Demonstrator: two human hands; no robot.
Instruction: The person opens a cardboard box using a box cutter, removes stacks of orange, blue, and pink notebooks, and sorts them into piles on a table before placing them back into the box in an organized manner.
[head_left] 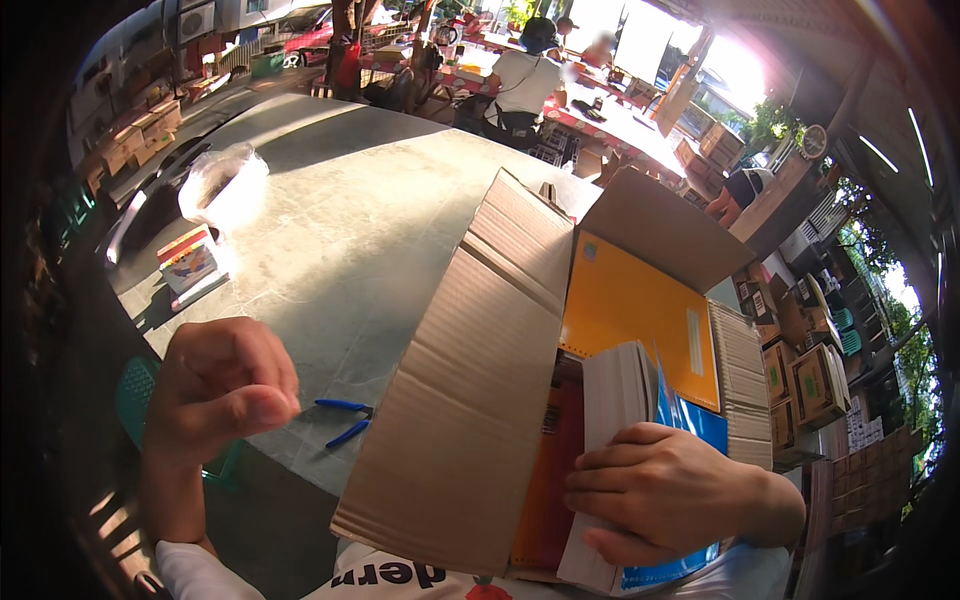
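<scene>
My right hand (680,490) is closed around a thick stack of blue-covered notebooks (612,390), tilted in the open cardboard box (455,370). Its fingers lie over the white page edges. Beneath and beside the stack, a yellow notebook (640,310) and a dark red-orange one (550,480) lie inside the box. My left hand (225,385) is raised left of the box, fingers curled and thumb against them, with nothing visible in it. Near it on the table is a blue-handled cutting tool (345,422), its handles spread; the box flap covers its head.
On the grey table (350,210) stand a small stack of colourful booklets (192,265) and a clear plastic bag (225,185). A green plastic chair (135,400) is at the left edge. Stacked cartons (815,385) fill the right. People sit at tables farther back.
</scene>
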